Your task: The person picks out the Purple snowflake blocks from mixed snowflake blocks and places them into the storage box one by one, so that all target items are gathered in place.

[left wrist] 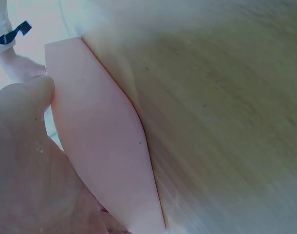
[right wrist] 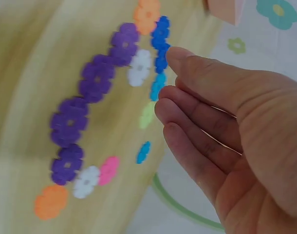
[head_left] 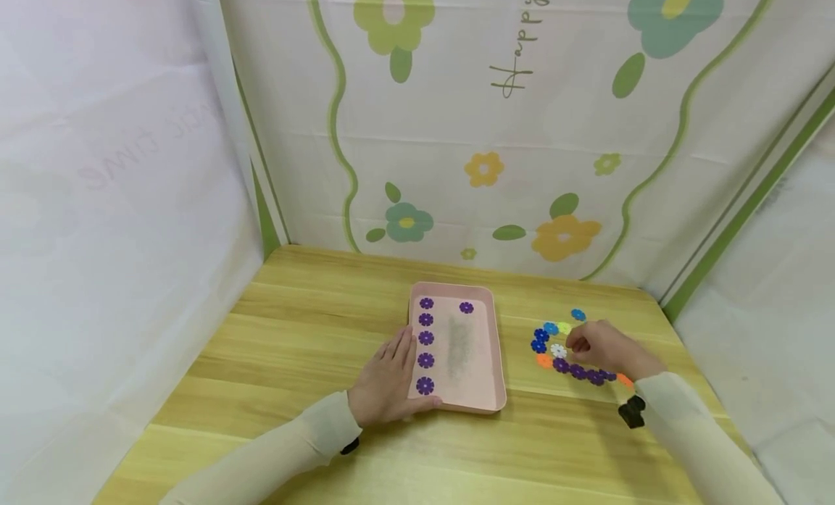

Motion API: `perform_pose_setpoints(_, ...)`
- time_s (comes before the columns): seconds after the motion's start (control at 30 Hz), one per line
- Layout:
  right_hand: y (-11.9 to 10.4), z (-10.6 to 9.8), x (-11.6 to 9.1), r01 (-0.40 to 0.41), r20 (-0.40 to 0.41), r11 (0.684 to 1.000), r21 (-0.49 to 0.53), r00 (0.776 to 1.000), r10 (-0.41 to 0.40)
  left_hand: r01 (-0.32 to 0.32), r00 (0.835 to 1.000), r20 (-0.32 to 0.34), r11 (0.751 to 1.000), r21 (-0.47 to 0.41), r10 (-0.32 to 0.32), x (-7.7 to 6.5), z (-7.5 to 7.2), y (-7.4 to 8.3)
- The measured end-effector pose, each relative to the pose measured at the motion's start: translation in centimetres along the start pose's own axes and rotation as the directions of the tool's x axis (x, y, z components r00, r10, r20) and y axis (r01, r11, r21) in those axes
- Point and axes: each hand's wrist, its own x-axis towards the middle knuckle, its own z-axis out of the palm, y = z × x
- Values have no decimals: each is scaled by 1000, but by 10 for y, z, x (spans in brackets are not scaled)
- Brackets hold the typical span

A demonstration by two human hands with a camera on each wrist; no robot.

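Head view: laid left grip (head_left: 386, 378) flat, straight-fingered, along left wall of pink tray (head_left: 499, 360). Risked jolting purple flower discs (head_left: 426, 337) out of line by pushing sideways: five in a column just right of that grip, plus a sixth disc (head_left: 466, 308) toward the far right corner. Looked thin, dark, notched.

Left wrist view: showed smooth, plain outer wall beside left grip; risked sliding tray across counter (left wrist: 212, 122) through uneven pressure.

Right wrist view: poised right grip (right wrist: 231, 117) half bent, slightly parted, nothing seen held, close above coloured discs (right wrist: 69, 122). Risked dragging tightly clustered neighbours by pinching carelessly. Looked flat, petalled, centre-holed.
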Motion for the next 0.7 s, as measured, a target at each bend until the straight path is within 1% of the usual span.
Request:
perform_pose_setpoints(0.17, 6, 20, -6, -38, -14, 999, 30, 999, 39, 2, 1000, 0, 1000, 3, -2, 0, 2, -1)
perform_pose_setpoints(0.27, 9, 31, -5, -55, -30, 998, 40, 998, 56, 3, 1000, 0, 1000, 3, -3, 0, 3, -2)
perform_pose_setpoints(0.37, 13, 39, -3, -66, -57, 997, 29, 996, 67, 5, 1000, 4, 1000, -6, -5, 0, 3, -2)
perform_pose_setpoints(0.53, 15, 46, 2, -90, -94, 996, 9, 991, 90, 5, 1000, 9, 1000, -15, -5, 0, 4, -2)
perform_pose_setpoints(0.7, 15, 46, 4, -92, -106, 995, 44, 990, 96, 8, 1000, 9, 1000, -16, -8, 0, 4, -2)
